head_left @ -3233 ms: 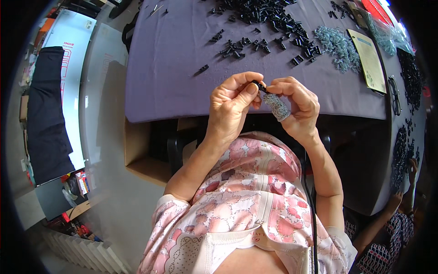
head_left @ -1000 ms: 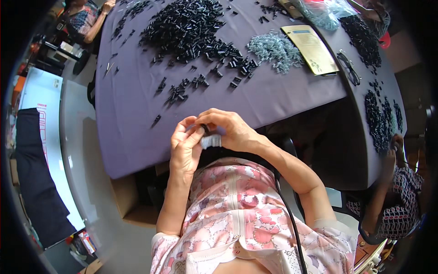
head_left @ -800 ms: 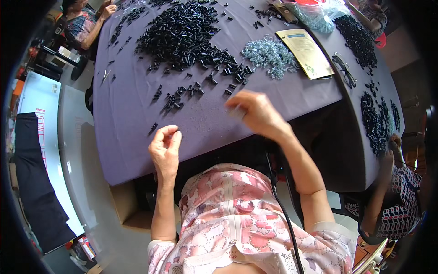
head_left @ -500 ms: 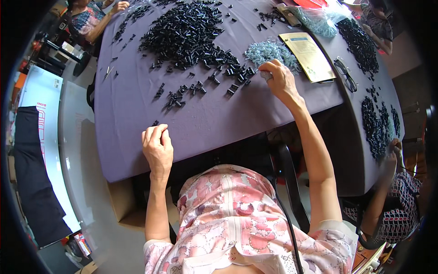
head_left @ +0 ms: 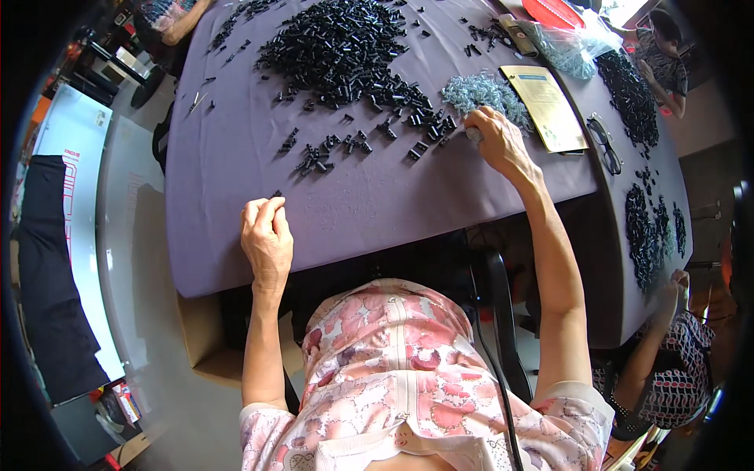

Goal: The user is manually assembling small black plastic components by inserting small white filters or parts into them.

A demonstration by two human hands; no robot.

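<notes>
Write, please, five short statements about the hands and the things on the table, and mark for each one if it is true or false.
1. The right hand is at the near edge of the heap of small translucent pieces. True.
2. The large heap of small black parts lies to the right of the translucent heap. False: it lies to the left.
3. The yellow booklet lies between the translucent heap and the eyeglasses. True.
4. The left hand is nearer to the eyeglasses than the right hand. False: the right hand is nearer.
5. The tablecloth is purple-grey. True.
</notes>
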